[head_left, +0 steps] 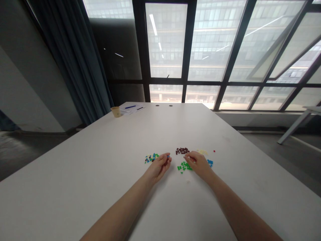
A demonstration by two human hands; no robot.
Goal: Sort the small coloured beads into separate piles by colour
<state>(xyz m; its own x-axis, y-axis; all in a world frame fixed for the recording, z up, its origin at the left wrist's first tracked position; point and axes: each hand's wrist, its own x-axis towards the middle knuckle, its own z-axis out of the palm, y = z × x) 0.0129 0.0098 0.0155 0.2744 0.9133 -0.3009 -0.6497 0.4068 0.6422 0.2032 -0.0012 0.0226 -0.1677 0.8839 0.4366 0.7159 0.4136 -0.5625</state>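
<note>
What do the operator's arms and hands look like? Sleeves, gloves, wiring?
Each grip is an ungloved human hand: bare left hand, bare right hand. Bare left forearm and bare right forearm taper toward the wrists. No sleeves, watch, bracelet, cables or bold markings visible. Rings or nail details: too small to tell.

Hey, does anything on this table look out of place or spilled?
A small red piece lies alone, right of the pale yellow pieces, while the brown pieces and green pieces lie grouped. It may be deliberate; nothing looks spilled.
</note>
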